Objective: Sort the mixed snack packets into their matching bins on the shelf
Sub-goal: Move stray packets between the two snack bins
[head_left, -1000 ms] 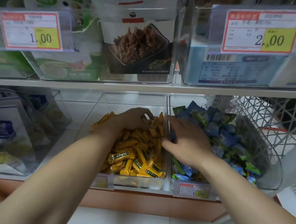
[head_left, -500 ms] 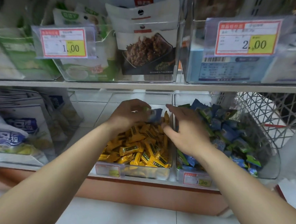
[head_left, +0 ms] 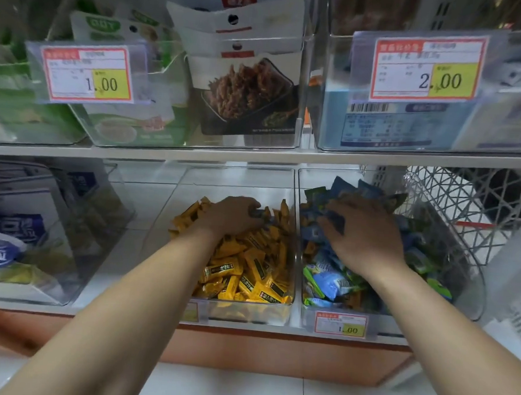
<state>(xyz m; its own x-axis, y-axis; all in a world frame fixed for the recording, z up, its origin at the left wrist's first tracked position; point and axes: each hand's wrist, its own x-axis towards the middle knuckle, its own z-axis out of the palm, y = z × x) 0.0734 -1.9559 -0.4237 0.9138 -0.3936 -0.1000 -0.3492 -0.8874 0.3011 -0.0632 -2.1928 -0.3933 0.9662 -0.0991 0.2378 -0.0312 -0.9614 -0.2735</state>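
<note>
At the far left of the lower shelf, a clear bin of white and blue bags [head_left: 24,239] is seen; it is shifted leftward in view compared with half a second ago, an effect of head movement. In the middle clear bin [head_left: 241,312], the yellow packets [head_left: 249,269] are heaped, and the left hand [head_left: 231,217] is now lowered onto the rear of that heap, whereas it was previously raised near the divider. Its fingers are curled, and a dark-blue packet [head_left: 260,213] is gripped at the fingertips, just beside the wall shared with the right clear bin [head_left: 467,283]. The packet is therefore located above the yellow heap, not yet across the divider. The right hand [head_left: 369,236], formerly held at the divider, has been moved into the right bin and is laid palm-down on the blue and green packets [head_left: 330,279]. Its fingers are extended and spread; no packet is seen to be pinched. A white wire basket [head_left: 470,202] is positioned behind the right bin.
</note>
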